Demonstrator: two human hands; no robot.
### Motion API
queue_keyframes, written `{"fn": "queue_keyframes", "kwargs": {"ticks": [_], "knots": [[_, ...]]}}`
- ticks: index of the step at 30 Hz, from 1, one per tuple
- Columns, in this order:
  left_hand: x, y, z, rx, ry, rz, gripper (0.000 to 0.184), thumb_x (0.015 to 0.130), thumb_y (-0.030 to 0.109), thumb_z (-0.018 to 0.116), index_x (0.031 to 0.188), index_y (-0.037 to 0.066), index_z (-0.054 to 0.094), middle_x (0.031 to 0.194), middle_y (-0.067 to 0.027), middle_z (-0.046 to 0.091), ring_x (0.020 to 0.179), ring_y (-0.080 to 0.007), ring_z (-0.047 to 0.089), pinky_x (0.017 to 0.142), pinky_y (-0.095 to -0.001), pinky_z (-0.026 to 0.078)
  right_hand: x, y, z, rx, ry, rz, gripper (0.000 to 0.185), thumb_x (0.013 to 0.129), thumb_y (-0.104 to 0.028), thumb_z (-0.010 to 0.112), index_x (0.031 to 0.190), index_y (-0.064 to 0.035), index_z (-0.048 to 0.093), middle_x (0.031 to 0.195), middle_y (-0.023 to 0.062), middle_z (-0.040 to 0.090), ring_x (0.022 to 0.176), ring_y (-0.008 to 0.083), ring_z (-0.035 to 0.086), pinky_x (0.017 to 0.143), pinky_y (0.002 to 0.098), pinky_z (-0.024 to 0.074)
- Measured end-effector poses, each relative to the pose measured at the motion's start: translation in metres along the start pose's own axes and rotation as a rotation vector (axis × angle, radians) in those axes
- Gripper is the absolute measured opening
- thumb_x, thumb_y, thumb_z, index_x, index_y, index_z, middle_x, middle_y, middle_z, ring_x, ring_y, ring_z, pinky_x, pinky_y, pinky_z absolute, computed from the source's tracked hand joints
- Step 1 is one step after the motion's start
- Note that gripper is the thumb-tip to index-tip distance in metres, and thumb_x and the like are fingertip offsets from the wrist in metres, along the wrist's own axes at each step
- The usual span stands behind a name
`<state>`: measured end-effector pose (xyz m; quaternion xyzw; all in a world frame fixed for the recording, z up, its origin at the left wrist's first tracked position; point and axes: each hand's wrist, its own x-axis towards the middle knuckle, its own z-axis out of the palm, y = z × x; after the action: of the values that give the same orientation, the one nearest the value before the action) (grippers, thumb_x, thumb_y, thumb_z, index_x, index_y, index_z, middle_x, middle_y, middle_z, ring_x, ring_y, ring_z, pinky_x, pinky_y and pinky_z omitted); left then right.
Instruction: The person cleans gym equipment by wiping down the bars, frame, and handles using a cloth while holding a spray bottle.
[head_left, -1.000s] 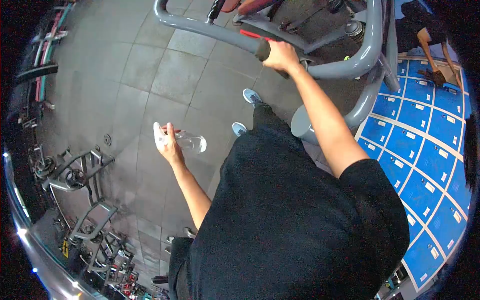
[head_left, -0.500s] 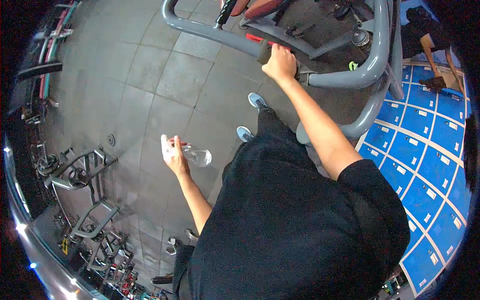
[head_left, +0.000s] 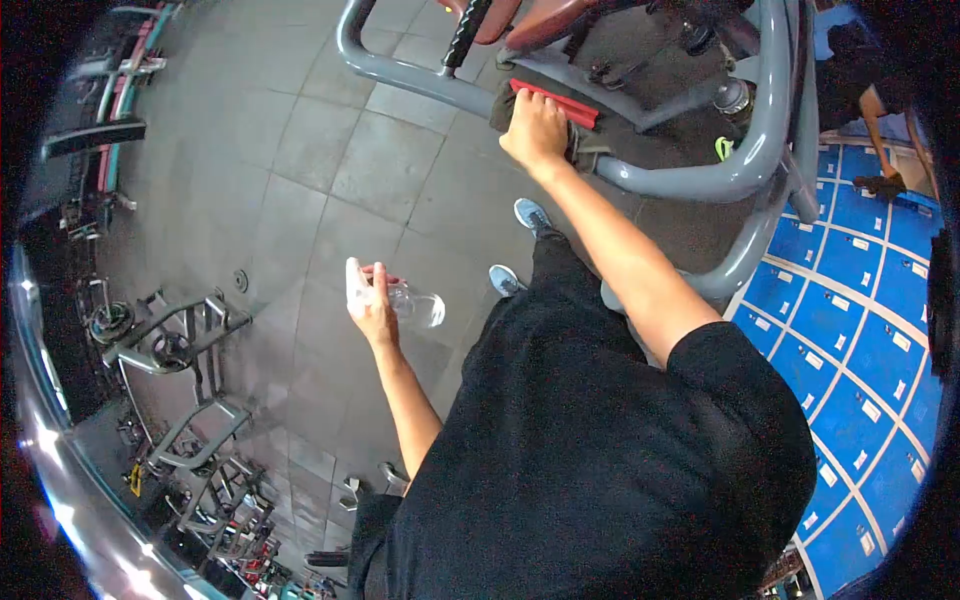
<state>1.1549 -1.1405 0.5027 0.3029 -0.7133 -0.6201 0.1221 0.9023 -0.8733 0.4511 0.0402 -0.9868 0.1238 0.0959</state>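
My left hand grips a clear spray bottle with a whitish head, held out over the floor. The bottle lies tilted sideways, its base toward the right. Up ahead, my right hand is closed over a dark cloth and presses it on the grey tubular frame of a gym machine. Part of the cloth is hidden beneath my fingers. Just beyond that hand is a red strip on the machine.
Blue lockers line the right side. Another person's arm and dark clothing show at the upper right. Weight racks stand along the left. My shoes are on the dark tiled floor, close to the machine.
My right hand has slid left along the frame tube with the cloth. The whole view has shifted slightly. My left hand still holds the bottle in much the same pose.
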Motion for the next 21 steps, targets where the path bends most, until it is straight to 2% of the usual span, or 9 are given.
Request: {"fn": "queue_keyframes", "kwargs": {"ticks": [2,4,5,8,9,10,12,18,21], "knots": [[-0.001,0.002,0.003,0.010,0.000,-0.005,0.056,0.101,0.015,0.068,0.144,-0.009,0.043,0.100,-0.0116,0.061,0.077,-0.0168,0.065,0.067,-0.0363,0.061,0.032,0.014,-0.028,0.130,-0.320,-0.131,0.024,0.062,-0.017,0.074,0.080,-0.0011,0.076,0.078,0.0195,0.075,0.073,0.0331,0.075,0.064,0.0432,0.0591],[-0.014,0.004,-0.004,0.039,-0.013,-0.012,0.056,0.101,0.015,0.068,0.145,-0.010,0.043,0.100,-0.0119,0.061,0.077,-0.0169,0.064,0.067,-0.0363,0.061,0.076,0.037,-0.009,0.480,-0.983,-0.130,0.027,0.057,-0.023,0.077,0.073,-0.0010,0.077,0.080,0.0212,0.076,0.073,0.0331,0.075,0.066,0.0418,0.0597],[-0.017,0.005,-0.003,0.026,-0.003,-0.011,0.057,0.101,0.014,0.067,0.145,-0.010,0.042,0.101,-0.0121,0.060,0.077,-0.0171,0.064,0.067,-0.0364,0.061,0.078,0.037,-0.022,0.607,-1.047,-0.083,0.037,0.051,-0.029,0.081,0.076,-0.0018,0.078,0.082,0.0208,0.076,0.072,0.0328,0.075,0.068,0.0413,0.0604],[-0.024,0.006,-0.007,0.030,0.027,-0.012,0.058,0.101,0.013,0.066,0.147,-0.010,0.040,0.101,-0.0129,0.060,0.077,-0.0178,0.065,0.067,-0.0367,0.062,0.061,0.013,-0.023,0.245,-0.744,0.087,0.035,0.051,-0.028,0.080,0.075,-0.0029,0.078,0.084,0.0213,0.076,0.075,0.0332,0.076,0.070,0.0412,0.0611],[-0.027,0.001,-0.012,0.014,0.029,-0.023,0.059,0.101,0.013,0.066,0.148,-0.010,0.039,0.102,-0.0129,0.060,0.077,-0.0181,0.065,0.067,-0.0371,0.062,0.044,-0.002,-0.012,0.140,-0.421,0.088,0.032,0.052,-0.026,0.078,0.075,-0.0033,0.077,0.083,0.0216,0.076,0.078,0.0329,0.077,0.070,0.0419,0.0616],[-0.031,-0.005,-0.014,-0.004,0.032,-0.036,0.060,0.101,0.013,0.066,0.149,-0.010,0.039,0.102,-0.0128,0.059,0.077,-0.0183,0.065,0.067,-0.0375,0.062,0.040,-0.020,-0.013,0.140,-0.404,0.087,0.036,0.058,-0.024,0.079,0.087,-0.0035,0.075,0.090,0.0206,0.076,0.089,0.0337,0.075,0.077,0.0441,0.0600],[-0.038,-0.012,-0.020,0.018,0.039,-0.064,0.060,0.101,0.013,0.066,0.149,-0.009,0.038,0.102,-0.0125,0.059,0.076,-0.0184,0.065,0.067,-0.0381,0.063,0.034,-0.052,0.003,0.024,-0.062,0.020,0.046,0.064,-0.025,0.084,0.103,-0.0035,0.069,0.100,0.0175,0.074,0.098,0.0337,0.071,0.085,0.0465,0.0558],[-0.028,-0.004,-0.007,0.009,-0.010,-0.039,0.064,0.100,0.015,0.067,0.152,-0.008,0.036,0.103,-0.0122,0.059,0.080,-0.0177,0.063,0.067,-0.0380,0.063,0.048,-0.075,0.010,0.075,-0.058,-0.032,0.048,0.067,-0.016,0.084,0.108,-0.0022,0.064,0.107,0.0168,0.071,0.102,0.0338,0.070,0.088,0.0441,0.0570],[-0.021,0.013,0.008,0.008,-0.046,-0.021,0.065,0.101,0.015,0.068,0.153,-0.007,0.036,0.102,-0.0112,0.060,0.079,-0.0156,0.063,0.068,-0.0364,0.062,0.053,-0.048,0.025,0.188,-0.091,-0.094,0.050,0.067,-0.023,0.082,0.109,-0.0015,0.064,0.102,0.0210,0.073,0.095,0.0390,0.073,0.081,0.0490,0.0601]]}}
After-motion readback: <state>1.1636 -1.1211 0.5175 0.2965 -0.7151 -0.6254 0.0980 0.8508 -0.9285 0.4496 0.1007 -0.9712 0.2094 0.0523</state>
